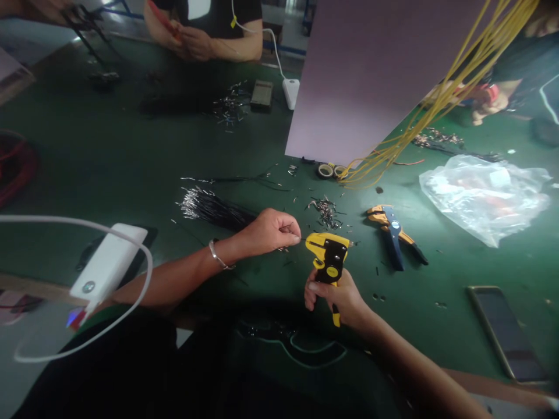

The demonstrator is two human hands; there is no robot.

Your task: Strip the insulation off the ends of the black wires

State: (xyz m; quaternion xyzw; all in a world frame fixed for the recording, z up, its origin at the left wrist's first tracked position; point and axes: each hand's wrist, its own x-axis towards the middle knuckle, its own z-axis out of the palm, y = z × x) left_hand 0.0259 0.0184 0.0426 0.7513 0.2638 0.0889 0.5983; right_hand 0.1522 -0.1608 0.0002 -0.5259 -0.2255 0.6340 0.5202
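A yellow-and-black wire stripper (pixel 329 256) is upright in my right hand (pixel 336 294), whose fingers are wrapped round its handles. Just left of the tool's jaws, my left hand (pixel 275 233) pinches a thin black wire (pixel 303 238) that leads toward them. Whether the wire is clamped in the jaws I cannot tell. A bundle of black wires (pixel 218 208) with bare silvery ends lies on the green table beside my left hand, partly hidden by it. Beyond the stripper is a pile of small cut scraps (pixel 325 212).
To the right lie a blue-and-orange wire stripper (pixel 393 230), a clear plastic bag (pixel 484 195) and a phone (pixel 506 334). A white power bank (pixel 109 262) with a cable sits left. Yellow wires (pixel 419 128) hang beside a large panel (pixel 349 75). Co-workers' hands (pixel 196 42) are across the table.
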